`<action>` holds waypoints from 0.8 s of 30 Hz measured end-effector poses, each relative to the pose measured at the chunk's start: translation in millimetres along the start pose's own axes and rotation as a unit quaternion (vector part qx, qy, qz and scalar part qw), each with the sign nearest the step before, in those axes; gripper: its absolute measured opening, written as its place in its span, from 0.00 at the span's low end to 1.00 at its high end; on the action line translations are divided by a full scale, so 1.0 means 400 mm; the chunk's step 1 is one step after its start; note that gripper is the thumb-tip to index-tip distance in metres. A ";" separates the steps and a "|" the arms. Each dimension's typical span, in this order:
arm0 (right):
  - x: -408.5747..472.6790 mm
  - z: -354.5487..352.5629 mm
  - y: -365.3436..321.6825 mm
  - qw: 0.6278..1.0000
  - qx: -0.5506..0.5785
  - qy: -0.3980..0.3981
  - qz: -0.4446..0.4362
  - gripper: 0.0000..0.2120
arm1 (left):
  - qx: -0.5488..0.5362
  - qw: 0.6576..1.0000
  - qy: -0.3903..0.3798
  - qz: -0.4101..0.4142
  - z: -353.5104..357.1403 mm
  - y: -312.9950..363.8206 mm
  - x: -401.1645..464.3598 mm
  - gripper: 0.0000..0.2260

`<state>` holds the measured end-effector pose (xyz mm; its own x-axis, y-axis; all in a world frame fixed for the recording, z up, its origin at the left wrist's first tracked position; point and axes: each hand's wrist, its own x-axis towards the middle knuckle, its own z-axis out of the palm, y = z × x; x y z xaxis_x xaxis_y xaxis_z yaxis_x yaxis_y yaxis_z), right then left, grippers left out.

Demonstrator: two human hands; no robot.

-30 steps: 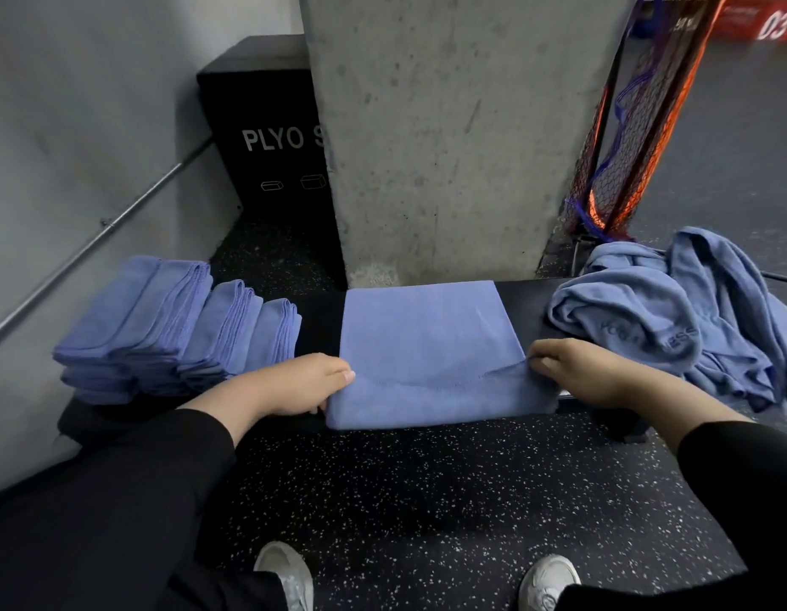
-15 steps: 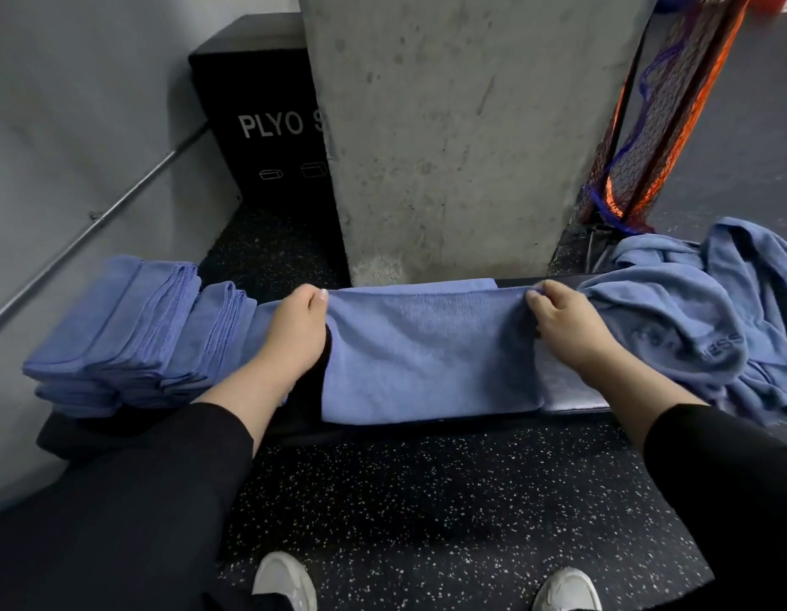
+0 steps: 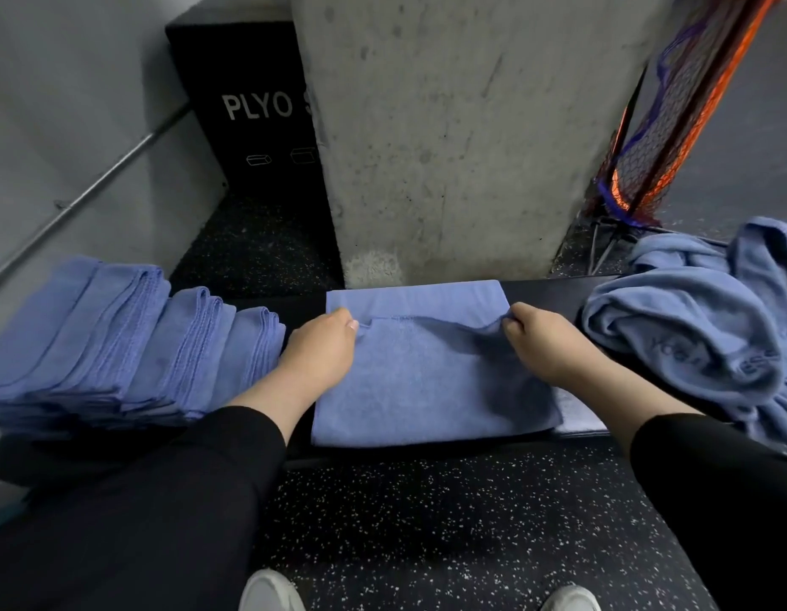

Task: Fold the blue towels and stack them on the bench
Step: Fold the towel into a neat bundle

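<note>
Pinching the towel (image 3: 431,385) on a dark bench (image 3: 554,289) — left hand (image 3: 321,352), right hand (image 3: 543,341) — beside a concrete pillar (image 3: 462,138).

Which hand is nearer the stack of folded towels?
Left. The left hand pinches the towel's left corner right beside the folded stack; the right hand grips the opposite corner, farther away.

Two hands, left (image 3: 321,355) and right (image 3: 543,346); one half-folded towel (image 3: 431,385); three folded stacks (image 3: 118,346); one unfolded heap (image 3: 700,346); two shoes (image 3: 268,593).
</note>
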<state>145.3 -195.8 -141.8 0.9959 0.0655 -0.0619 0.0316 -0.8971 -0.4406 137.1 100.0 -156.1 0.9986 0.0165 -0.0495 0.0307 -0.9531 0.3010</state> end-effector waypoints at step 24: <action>-0.157 -0.144 -0.032 0.885 0.456 0.067 0.073 0.11 | -0.521 0.853 0.026 -0.028 -0.162 0.018 -0.180 0.13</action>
<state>87.1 -213.8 -80.7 0.9869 -0.1285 -0.0972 -0.1177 -0.1630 -0.9796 68.1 111.4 -88.6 0.9940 0.0926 -0.0578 0.0726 -0.1654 0.9836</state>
